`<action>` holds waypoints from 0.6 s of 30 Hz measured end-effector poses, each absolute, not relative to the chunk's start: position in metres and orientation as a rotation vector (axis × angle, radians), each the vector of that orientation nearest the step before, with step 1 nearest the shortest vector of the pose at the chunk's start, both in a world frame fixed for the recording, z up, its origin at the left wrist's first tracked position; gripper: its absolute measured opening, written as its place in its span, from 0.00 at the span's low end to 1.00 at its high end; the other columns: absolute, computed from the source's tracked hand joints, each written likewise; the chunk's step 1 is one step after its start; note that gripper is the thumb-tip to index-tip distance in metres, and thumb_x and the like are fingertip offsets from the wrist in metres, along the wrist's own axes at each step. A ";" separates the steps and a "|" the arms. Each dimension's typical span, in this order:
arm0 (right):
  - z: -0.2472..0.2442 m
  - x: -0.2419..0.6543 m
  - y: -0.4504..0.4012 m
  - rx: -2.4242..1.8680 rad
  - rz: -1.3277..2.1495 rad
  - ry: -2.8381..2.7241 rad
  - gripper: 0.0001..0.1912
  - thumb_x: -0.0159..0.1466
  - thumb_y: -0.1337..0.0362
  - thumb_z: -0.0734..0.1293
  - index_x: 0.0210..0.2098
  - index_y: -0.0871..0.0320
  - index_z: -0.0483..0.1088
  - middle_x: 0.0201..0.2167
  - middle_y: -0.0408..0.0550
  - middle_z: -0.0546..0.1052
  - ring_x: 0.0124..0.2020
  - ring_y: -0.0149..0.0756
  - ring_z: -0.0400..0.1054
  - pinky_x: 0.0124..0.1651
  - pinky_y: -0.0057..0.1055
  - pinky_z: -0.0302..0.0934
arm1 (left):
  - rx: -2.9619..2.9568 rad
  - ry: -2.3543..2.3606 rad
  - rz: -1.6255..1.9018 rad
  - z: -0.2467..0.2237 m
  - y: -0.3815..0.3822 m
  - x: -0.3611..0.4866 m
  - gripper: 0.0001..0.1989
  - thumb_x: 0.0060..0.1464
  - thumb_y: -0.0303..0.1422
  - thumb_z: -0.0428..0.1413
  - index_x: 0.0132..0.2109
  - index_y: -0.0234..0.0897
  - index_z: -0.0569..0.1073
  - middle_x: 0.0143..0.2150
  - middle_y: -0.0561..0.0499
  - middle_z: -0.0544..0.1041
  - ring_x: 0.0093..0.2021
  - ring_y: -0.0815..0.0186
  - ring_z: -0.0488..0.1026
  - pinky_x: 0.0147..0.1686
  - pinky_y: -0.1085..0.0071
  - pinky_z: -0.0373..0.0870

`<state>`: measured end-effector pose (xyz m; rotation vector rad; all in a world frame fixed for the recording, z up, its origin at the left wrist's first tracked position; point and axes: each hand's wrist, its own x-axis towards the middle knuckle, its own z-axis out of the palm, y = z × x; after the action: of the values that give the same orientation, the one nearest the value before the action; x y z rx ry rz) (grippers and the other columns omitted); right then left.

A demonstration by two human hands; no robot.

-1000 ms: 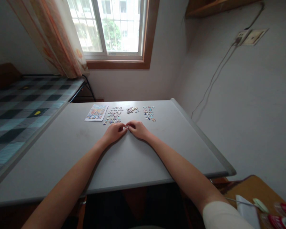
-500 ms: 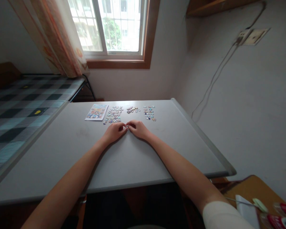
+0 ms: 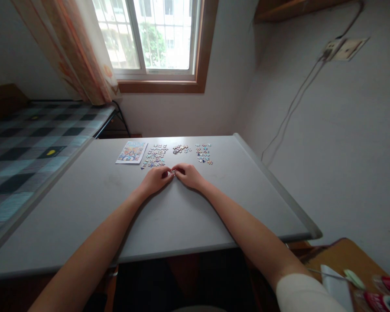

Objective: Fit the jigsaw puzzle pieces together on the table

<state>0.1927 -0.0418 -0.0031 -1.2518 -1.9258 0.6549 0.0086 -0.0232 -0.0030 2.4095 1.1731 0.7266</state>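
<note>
My left hand (image 3: 156, 178) and my right hand (image 3: 189, 176) meet at the middle of the grey table, fingertips pinched together. Between them shows a small jigsaw puzzle piece (image 3: 173, 172), mostly covered by the fingers; whether it is one piece or two joined I cannot tell. Just beyond my left hand, loose puzzle pieces (image 3: 156, 155) lie spread in rows. A heaped cluster of pieces (image 3: 181, 150) sits farther back in the centre. Past my right hand is another spread group of pieces (image 3: 203, 153). The picture card (image 3: 131, 153) with a colourful print lies at the left of the rows.
The table (image 3: 94, 221) runs close to the wall on the right. A bed (image 3: 48, 143) with a checked cover stands along its left side. At the lower right, a wooden stool (image 3: 351, 255) bears a white object and red-labelled containers. A cable (image 3: 289, 110) hangs down the wall.
</note>
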 end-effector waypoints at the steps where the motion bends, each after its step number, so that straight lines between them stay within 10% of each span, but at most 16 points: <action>1: -0.003 0.192 -0.042 -1.253 0.655 -1.926 0.12 0.60 0.69 0.62 0.38 0.61 0.77 0.35 0.49 0.79 0.36 0.31 0.70 0.43 0.27 0.61 | 2.410 1.173 0.727 -0.003 -0.023 0.009 0.12 0.57 0.37 0.53 0.37 0.34 0.77 0.25 0.52 0.72 0.25 0.71 0.65 0.27 0.75 0.57; 18: -0.002 0.193 -0.042 -1.271 0.655 -1.915 0.12 0.61 0.68 0.62 0.38 0.60 0.76 0.35 0.47 0.79 0.35 0.30 0.69 0.42 0.27 0.61 | 2.413 1.167 0.725 -0.004 -0.023 0.008 0.12 0.57 0.38 0.53 0.36 0.34 0.77 0.24 0.53 0.71 0.24 0.71 0.64 0.27 0.75 0.57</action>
<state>0.1925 -0.0424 -0.0023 -1.2712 -1.9152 0.6553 0.0078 -0.0228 -0.0041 2.4127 1.1672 0.7246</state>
